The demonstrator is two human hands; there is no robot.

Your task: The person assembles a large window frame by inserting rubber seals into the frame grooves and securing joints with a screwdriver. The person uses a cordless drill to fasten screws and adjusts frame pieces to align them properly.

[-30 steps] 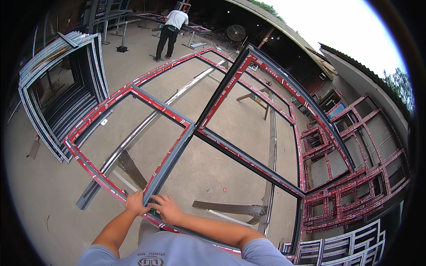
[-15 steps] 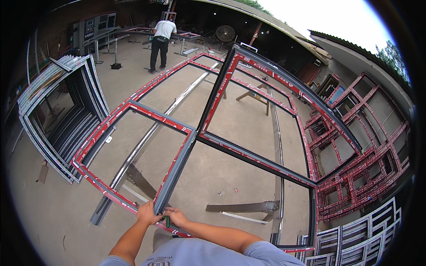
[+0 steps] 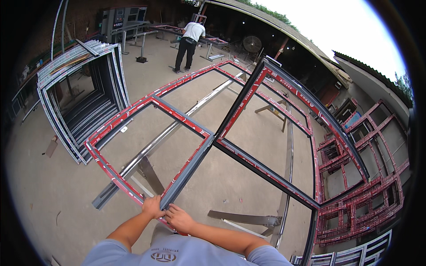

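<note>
A large window frame (image 3: 186, 181), grey with red-and-white protective film, lies flat before me on metal support rails (image 3: 195, 106). An opened sash (image 3: 239, 104) stands tilted up from its right part. My left hand (image 3: 153, 207) is closed on the near edge of the frame, at the foot of the grey middle bar. Just right of it, my right hand (image 3: 179, 219) presses its bent fingers to the inner side of the same joint. Whatever those fingers hold is hidden.
White-filmed frames (image 3: 84, 106) lean in a stack at left. Red-filmed frames (image 3: 355, 213) stand at right, with white frames (image 3: 355, 252) below them. Beyond, a person (image 3: 190, 44) bends over a work stand near a round fan (image 3: 252, 43). A brown brace (image 3: 244, 218) lies beneath the frame.
My view has turned left, so the scene sits farther right. Both hands remain at the joint. A green-handled tool seen hanging by my right hand is no longer visible.
</note>
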